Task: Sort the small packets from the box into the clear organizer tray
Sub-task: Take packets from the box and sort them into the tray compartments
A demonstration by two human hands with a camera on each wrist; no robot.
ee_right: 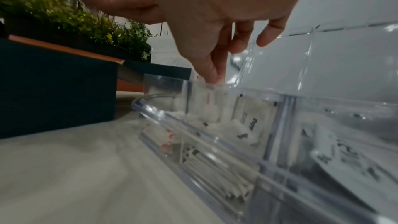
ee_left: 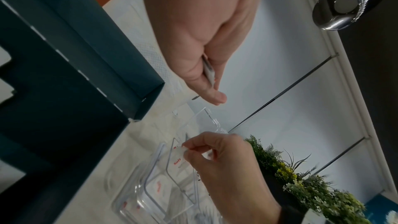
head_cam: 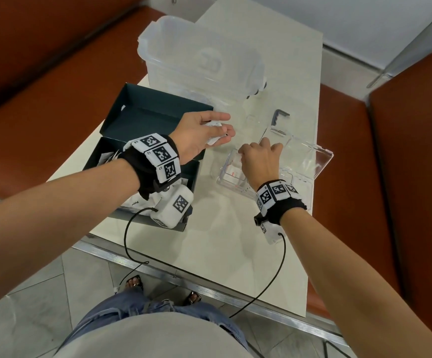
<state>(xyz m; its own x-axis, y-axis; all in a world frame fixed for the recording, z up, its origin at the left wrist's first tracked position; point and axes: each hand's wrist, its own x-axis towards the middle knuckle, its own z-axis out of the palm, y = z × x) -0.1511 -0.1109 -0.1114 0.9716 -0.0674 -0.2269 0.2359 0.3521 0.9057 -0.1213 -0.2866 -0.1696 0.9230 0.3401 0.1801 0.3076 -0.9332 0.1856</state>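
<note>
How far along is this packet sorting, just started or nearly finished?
Midway, it seems. Done: several packets already lie in the clear organizer tray. In hand: the right hand lowers a red-printed packet into a compartment; the left hand holds more white packets. Left: more packets remain in the dark box.

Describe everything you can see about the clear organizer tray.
The clear organizer tray is hard transparent plastic, divided into compartments, lying flat on the pale table right of the dark box. Its hinged lid stands open behind. White packets, some red-printed, some black-printed, fill several compartments. The right hand pinches a red-printed packet into an end compartment.
</note>
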